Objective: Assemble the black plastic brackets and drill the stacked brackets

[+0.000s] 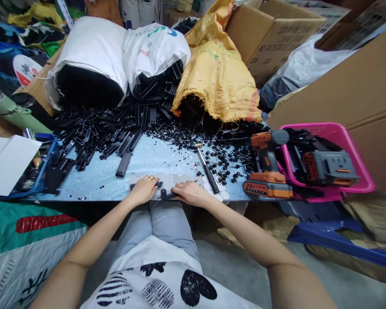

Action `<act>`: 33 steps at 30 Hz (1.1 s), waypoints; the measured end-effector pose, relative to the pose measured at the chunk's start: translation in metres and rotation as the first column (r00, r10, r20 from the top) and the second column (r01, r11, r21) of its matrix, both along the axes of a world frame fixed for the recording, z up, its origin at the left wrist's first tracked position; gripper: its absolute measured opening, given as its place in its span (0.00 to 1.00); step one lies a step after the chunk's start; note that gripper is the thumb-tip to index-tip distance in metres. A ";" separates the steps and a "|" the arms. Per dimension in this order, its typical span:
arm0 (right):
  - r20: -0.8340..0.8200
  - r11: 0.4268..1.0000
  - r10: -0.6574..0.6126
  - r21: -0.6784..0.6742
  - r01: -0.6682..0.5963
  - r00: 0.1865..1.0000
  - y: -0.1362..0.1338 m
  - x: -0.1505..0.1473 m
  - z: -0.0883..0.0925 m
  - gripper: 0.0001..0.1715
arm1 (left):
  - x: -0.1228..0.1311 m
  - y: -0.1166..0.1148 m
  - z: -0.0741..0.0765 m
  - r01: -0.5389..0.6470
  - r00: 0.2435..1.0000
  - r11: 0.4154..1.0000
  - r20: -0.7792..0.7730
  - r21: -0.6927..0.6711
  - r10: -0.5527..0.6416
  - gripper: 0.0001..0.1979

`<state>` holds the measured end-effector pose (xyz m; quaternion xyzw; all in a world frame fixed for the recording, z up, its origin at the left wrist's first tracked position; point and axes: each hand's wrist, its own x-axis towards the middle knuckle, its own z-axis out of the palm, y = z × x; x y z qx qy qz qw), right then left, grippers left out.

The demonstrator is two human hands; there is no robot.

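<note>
Gripping a black strip (164,195) with curled fingers — left hand (144,189), right hand (190,193) — its long axis runs left-right.

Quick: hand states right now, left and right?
Left hand: closed, fingers curled over black strip on the table.
Right hand: open, flat, fingertips touching black piece at the table edge.

Black parts (116,128) on pale blue-grey speckled surface (161,161).
White sacks (93,47), yellow sack (218,73), pink basket (357,171), orange-and-black drill (266,171), grey trousers (167,223), white shirt (161,257) printed with black striped and blotched spots.
</note>
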<state>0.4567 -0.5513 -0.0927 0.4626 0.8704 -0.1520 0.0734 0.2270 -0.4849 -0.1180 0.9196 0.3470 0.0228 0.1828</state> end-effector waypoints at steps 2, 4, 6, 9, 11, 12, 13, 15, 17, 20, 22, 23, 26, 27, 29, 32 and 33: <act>0.036 1.000 -0.021 0.012 0.021 0.999 0.000 -0.009 -0.006 0.21 | 0.002 0.001 0.003 0.006 1.000 1.000 -0.021 -0.024 -0.007 0.18; 0.067 0.997 -0.081 0.009 0.080 0.995 0.001 -0.015 -0.010 0.23 | 0.003 0.001 0.006 0.010 1.000 0.999 -0.028 -0.038 -0.011 0.18; 0.075 0.992 -0.127 0.024 0.126 0.989 0.000 -0.018 -0.012 0.23 | 0.004 -0.001 0.008 0.010 1.000 1.000 -0.018 -0.027 -0.011 0.23; 0.071 0.984 -0.168 0.075 0.162 0.983 -0.005 -0.021 -0.006 0.24 | 0.004 -0.004 0.006 0.014 0.999 1.000 0.033 0.014 -0.015 0.32; 0.070 0.979 -0.172 0.119 0.163 0.983 -0.008 -0.024 0.001 0.24 | 0.002 -0.007 0.003 -0.001 0.997 0.999 0.078 0.036 -0.002 0.30; 0.071 0.977 -0.170 0.142 0.159 0.983 -0.008 -0.026 0.004 0.24 | 0.001 -0.007 0.001 -0.007 0.995 0.999 0.099 0.044 0.003 0.27; 0.073 0.975 -0.167 0.162 0.154 0.983 -0.008 -0.027 0.007 0.24 | 0.000 -0.008 -0.001 -0.011 0.993 0.999 0.121 0.053 0.004 0.24; 0.076 0.973 -0.151 0.186 0.135 0.986 -0.007 -0.029 0.010 0.24 | -0.002 -0.008 -0.005 -0.007 0.987 0.997 0.160 0.071 -0.004 0.21; 0.077 0.975 -0.127 0.193 0.111 0.989 -0.004 -0.029 0.011 0.23 | -0.004 -0.009 -0.008 -0.003 0.984 0.996 0.179 0.084 -0.012 0.21; 0.066 0.982 -0.077 0.177 0.064 0.995 0.000 -0.024 0.007 0.23 | -0.003 -0.012 -0.010 -0.008 0.992 0.997 0.128 0.075 -0.002 0.22; 0.025 0.983 -0.075 0.172 0.070 0.997 0.000 -0.015 0.002 0.23 | 0.003 -0.013 -0.011 0.021 0.996 0.998 0.082 0.057 -0.026 0.25; 0.001 0.978 -0.109 0.182 0.107 0.994 0.000 -0.009 -0.001 0.22 | 0.009 -0.012 -0.010 0.041 0.996 0.998 0.075 0.051 -0.045 0.26; -0.010 0.905 -0.346 0.259 0.337 0.938 0.000 0.019 -0.011 0.18 | 0.039 0.005 -0.006 0.041 0.995 0.999 0.094 0.012 -0.042 0.27; 0.010 0.867 -0.432 0.281 0.412 0.902 0.001 0.030 -0.014 0.18 | 0.054 0.016 -0.004 0.002 0.995 1.000 0.100 -0.017 0.000 0.25; 0.037 0.824 -0.526 0.269 0.499 0.850 0.005 0.051 -0.020 0.21 | 0.085 0.044 0.000 -0.123 0.987 0.987 0.091 -0.107 0.133 0.21; -0.033 0.827 -0.536 0.179 0.533 0.843 0.010 0.069 -0.022 0.20 | 0.130 0.085 0.006 -0.236 0.961 0.963 0.116 -0.134 0.252 0.19; -0.052 0.831 -0.527 0.176 0.528 0.848 0.010 0.070 -0.021 0.19 | 0.143 0.095 0.007 -0.263 0.952 0.955 0.125 -0.139 0.281 0.19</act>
